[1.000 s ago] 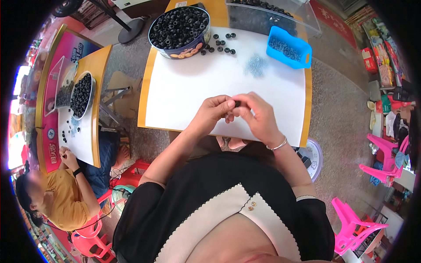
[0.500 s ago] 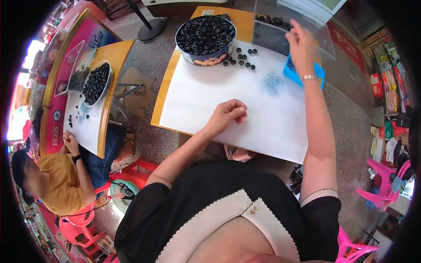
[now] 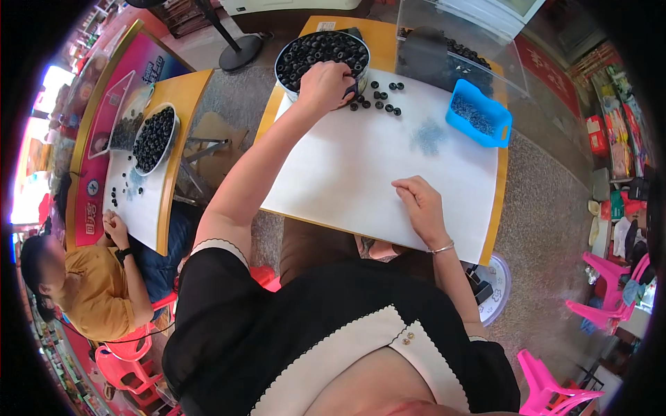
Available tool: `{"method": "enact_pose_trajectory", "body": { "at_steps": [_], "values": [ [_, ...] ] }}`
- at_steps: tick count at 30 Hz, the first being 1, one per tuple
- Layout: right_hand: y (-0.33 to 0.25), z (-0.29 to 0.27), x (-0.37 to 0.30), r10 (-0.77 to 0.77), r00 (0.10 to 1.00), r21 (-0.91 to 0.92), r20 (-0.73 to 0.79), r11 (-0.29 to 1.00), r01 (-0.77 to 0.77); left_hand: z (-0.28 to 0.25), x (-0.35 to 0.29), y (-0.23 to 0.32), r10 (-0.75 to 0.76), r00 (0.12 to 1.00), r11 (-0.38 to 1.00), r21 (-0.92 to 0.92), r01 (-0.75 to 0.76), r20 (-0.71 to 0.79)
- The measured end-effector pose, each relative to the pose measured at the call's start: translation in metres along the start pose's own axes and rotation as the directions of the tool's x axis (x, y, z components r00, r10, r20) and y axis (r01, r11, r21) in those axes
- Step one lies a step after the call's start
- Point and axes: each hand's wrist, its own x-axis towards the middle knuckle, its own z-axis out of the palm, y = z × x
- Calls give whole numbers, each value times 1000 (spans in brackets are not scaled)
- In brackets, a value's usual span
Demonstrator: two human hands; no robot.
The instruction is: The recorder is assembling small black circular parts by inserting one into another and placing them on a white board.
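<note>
My left hand reaches over the near right rim of a round tub heaped with small black ring-shaped beads. Its fingers are bent together by the rim, and what they grip is hidden. Several loose black beads lie on the white sheet right of the tub. My right hand rests low over the sheet's near right part, fingers curled and thumb against them; anything inside is too small to make out. A pale bluish scatter of tiny pieces lies beyond it.
A blue plastic basket with tiny bluish pieces stands at the right edge. Behind it is a clear bin containing black beads. At left, a person in a mustard shirt sits at another table with a bowl of black beads.
My right hand has drawn back from above the clear bin to the near part of the sheet. My left hand has moved from the near sheet up to the tub.
</note>
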Motion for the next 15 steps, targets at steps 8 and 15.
{"method": "enact_pose_trajectory", "body": {
  "at_steps": [8,15],
  "values": [
    [0,-19,-9,9,997,-7,-71,1000,-10,-5,-17,-6,-162,985,674,-735,69,-56],
    [-36,-11,7,-69,984,86,-163,993,84,1,-106,43,94,905,-169,-889,426,416]
  ]
}}
